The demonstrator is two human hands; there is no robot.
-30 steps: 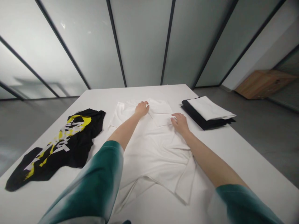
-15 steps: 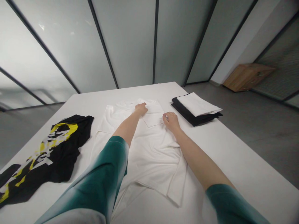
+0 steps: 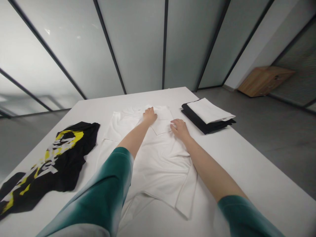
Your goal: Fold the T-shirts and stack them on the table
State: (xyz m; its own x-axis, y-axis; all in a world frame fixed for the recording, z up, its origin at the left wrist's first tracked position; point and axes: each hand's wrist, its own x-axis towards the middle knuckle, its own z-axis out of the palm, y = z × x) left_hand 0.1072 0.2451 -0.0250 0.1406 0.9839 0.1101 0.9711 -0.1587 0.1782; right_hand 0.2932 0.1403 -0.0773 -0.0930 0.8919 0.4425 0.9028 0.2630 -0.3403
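1. Near left: black printed garment (image 3: 71, 164), on table (image 3: 232, 161).
2. Centre: white shirt (image 3: 160, 164), laid out.
3. Right hand (image 3: 181, 129), curled at edge of folded flap (image 3: 160, 127); cannot tell whether pinching.
4. Left hand (image 3: 149, 116), curled on shirt; pinch likewise indeterminable.
5. Far right: folded stack (image 3: 211, 111).

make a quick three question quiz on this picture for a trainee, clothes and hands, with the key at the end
1. True or false: the left hand is on the black printed garment.
2. Multiple choice: what lies on top of the folded black cloth?
a) the black printed garment
b) a folded white cloth
c) the wooden cabinet
3. Short answer: which of the person's hands is nearer to the folded black cloth?

Key
1. False: it is at the far part of the white shirt.
2. b
3. The right hand.
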